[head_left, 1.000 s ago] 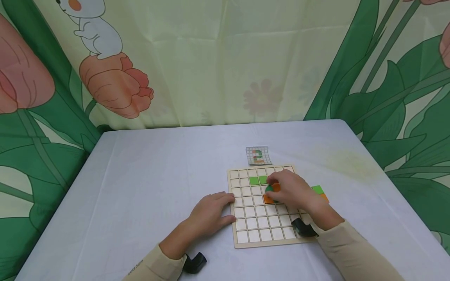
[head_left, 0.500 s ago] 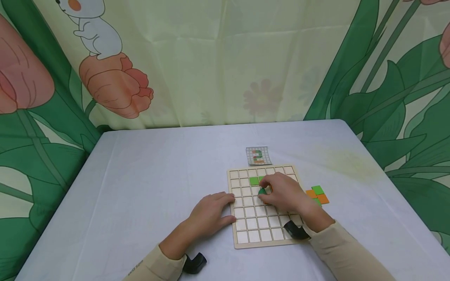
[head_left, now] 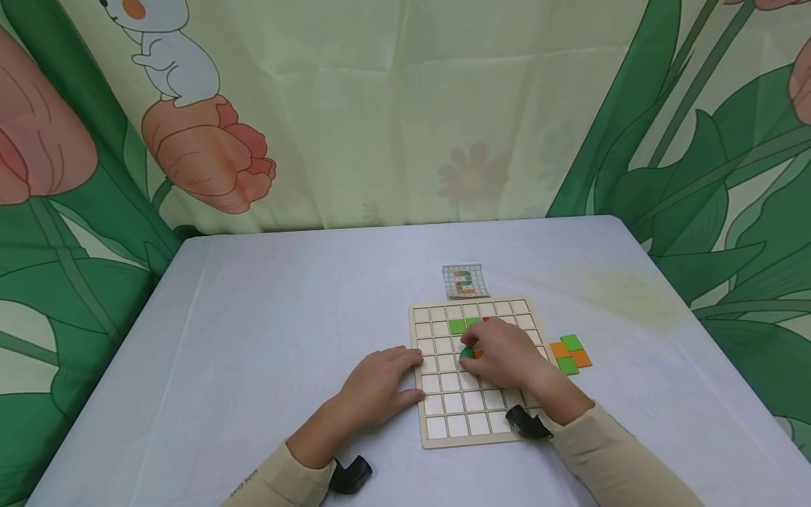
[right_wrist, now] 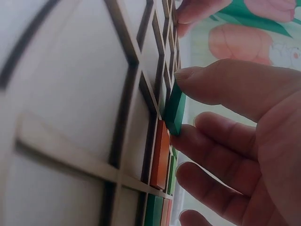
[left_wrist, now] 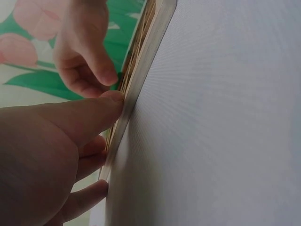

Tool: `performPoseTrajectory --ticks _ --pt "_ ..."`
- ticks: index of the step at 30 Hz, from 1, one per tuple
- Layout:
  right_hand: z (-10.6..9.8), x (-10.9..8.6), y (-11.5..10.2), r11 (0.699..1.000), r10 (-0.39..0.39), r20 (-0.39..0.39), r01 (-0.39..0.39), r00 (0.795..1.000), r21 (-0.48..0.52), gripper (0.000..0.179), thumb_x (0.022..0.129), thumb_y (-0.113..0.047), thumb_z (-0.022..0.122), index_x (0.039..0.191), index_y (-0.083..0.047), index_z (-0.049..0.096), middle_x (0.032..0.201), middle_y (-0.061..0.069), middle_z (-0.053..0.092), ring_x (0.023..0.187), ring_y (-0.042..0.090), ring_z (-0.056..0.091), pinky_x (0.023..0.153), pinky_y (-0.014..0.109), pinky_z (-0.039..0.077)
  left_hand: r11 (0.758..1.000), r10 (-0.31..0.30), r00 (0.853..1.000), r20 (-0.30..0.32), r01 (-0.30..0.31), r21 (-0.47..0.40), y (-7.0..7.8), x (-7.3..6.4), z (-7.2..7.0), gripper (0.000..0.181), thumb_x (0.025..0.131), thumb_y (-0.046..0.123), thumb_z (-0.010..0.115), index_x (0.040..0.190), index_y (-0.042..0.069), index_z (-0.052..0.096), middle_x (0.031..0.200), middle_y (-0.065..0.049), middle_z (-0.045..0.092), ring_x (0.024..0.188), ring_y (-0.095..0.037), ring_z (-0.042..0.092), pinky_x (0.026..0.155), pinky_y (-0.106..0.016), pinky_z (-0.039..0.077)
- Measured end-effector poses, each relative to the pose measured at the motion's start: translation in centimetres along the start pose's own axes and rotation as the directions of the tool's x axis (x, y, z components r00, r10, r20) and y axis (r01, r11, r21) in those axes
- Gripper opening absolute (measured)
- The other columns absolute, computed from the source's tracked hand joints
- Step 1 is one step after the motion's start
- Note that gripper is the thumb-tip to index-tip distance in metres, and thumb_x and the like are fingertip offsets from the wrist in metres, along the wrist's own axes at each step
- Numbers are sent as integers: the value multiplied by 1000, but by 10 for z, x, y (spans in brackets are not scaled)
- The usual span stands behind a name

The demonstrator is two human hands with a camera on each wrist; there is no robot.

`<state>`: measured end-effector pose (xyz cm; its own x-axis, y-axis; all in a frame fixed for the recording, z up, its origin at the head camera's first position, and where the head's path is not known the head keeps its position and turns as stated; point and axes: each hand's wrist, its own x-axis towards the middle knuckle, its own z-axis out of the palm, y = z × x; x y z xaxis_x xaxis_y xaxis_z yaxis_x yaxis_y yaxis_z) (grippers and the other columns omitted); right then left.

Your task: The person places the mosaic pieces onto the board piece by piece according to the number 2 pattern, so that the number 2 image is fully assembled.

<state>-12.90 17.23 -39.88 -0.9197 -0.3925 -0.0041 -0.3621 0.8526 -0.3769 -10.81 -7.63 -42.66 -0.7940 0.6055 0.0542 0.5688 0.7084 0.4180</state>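
In the head view a wooden grid board lies on the white table. My right hand is over its upper middle, pinching a dark green tile with a rounded edge between thumb and fingers. The tile stands tilted at the grid, beside a seated orange tile. Two light green tiles and part of a red tile show in an upper row; my hand hides neighbouring cells. My left hand touches the board's left edge with thumb and fingertips, fingers extended.
Several loose orange and light green tiles lie right of the board. A small printed grid card with a coloured pattern lies behind it. Black wrist cameras hang below both sleeves. A patterned curtain stands beyond the table.
My right hand has moved left and slightly toward me across the board with the dark green tile, uncovering the loose tiles at right. The left hand has stayed put.
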Motion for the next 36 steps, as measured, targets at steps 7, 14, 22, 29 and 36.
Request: performPoseTrajectory --ticks 7,14,22,29,36 --pt "2 -1 -2 999 7 2 -7 1000 -34 26 82 -30 80 100 -11 73 90 -5 69 80 14 58 69 34 50 1000 -2 1000 7 2 3 0 0 0 48 90 36 75 130 12 62 134 0 61 128 -21 54 104 -42 45" --pt "1 0 -5 998 22 9 -22 1000 -67 25 82 -30 81 99 -13 75 89 -6 71 78 13 59 68 33 49 1000 -9 1000 14 9 1 1 1 0 48 91 36 74 130 12 62 135 0 61 128 -22 54 104 -43 44" --pt "0 0 -4 998 21 18 -20 1000 -66 23 83 -29 81 99 -14 76 89 -7 72 80 14 60 70 35 49 1000 -17 1000 19 17 -4 0 1 0 49 91 36 74 131 12 62 136 0 61 129 -22 53 105 -43 44" --pt "-1 -4 -3 998 -4 26 6 1000 -57 19 83 -26 81 97 -15 76 87 -8 69 77 11 56 67 32 46 1000 -17 1000 22 17 -4 0 1 0 48 90 35 74 130 11 62 135 0 61 129 -23 53 104 -44 44" --pt "-3 -8 -1 1000 4 41 -3 999 -11 18 86 -23 79 101 -15 76 93 -7 69 88 17 60 76 38 50 1000 7 1000 2 -7 -14 0 0 -1 45 90 30 76 128 10 63 134 -2 62 128 -24 54 103 -45 44"
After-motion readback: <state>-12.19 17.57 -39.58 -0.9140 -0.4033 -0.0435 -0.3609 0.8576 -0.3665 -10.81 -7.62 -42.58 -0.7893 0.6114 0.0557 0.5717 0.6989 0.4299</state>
